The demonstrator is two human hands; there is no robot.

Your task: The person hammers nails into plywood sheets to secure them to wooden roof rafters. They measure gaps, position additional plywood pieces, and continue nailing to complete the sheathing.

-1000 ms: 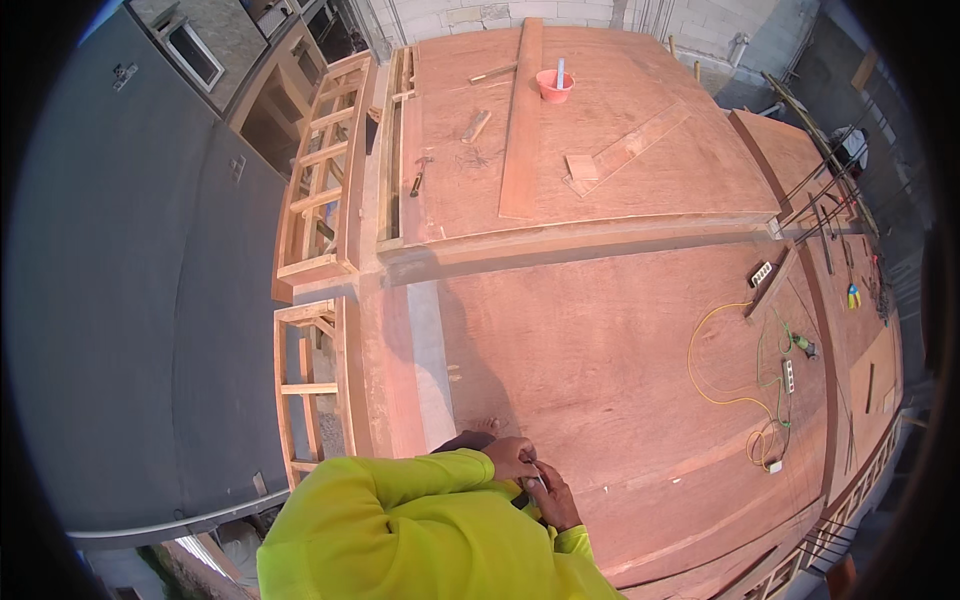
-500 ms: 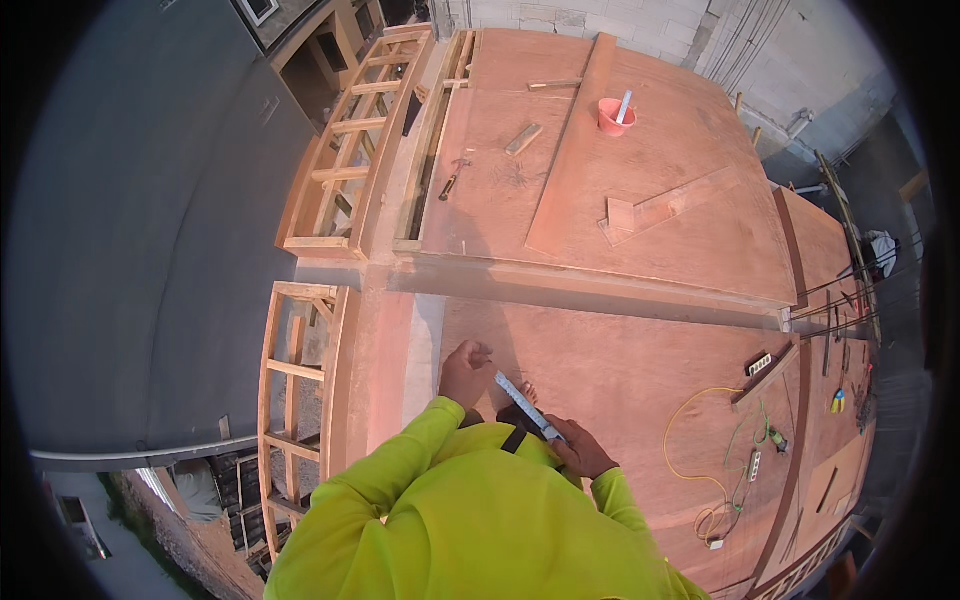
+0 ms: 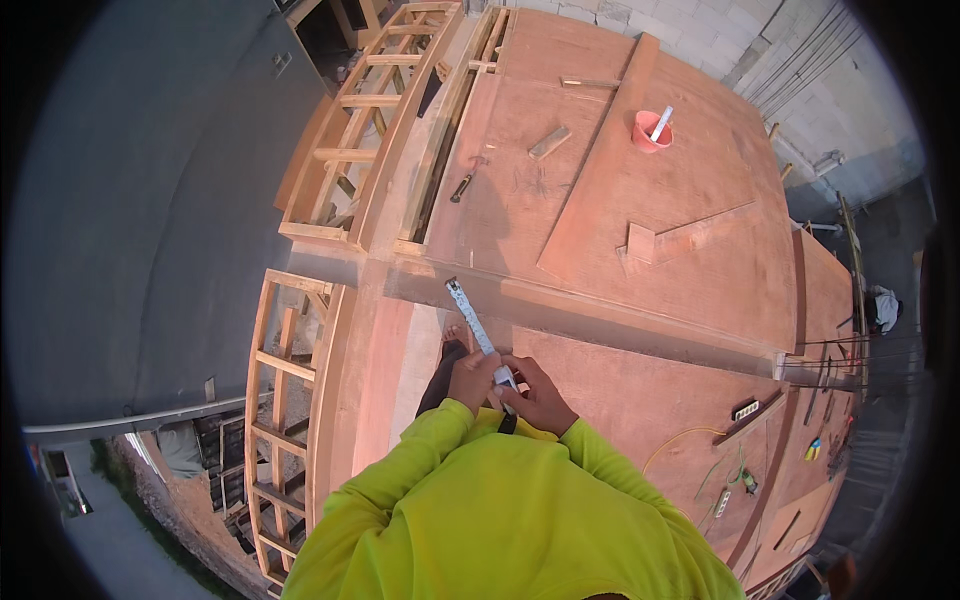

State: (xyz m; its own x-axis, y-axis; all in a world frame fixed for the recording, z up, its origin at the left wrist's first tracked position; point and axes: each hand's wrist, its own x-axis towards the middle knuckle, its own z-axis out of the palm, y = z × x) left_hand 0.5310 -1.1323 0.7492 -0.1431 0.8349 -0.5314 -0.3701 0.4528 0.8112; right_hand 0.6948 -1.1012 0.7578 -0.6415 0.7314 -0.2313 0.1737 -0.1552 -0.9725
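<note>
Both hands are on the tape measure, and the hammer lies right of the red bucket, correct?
No, the head view shows the hammer lying left of the red bucket; left hand and right hand are on the tape measure.

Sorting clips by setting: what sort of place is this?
Probably an outdoor building site: wide plywood decking, open timber frames and a bare block wall show it.

The left hand (image 3: 472, 380) and right hand (image 3: 542, 395) come close together in front of the torso, fingers curled inward. Below them, both forearms, in yellow-green sleeves (image 3: 437, 428), angle up and inward; a dark-clad leg (image 3: 438, 378) shows just left of the left hand.
</note>
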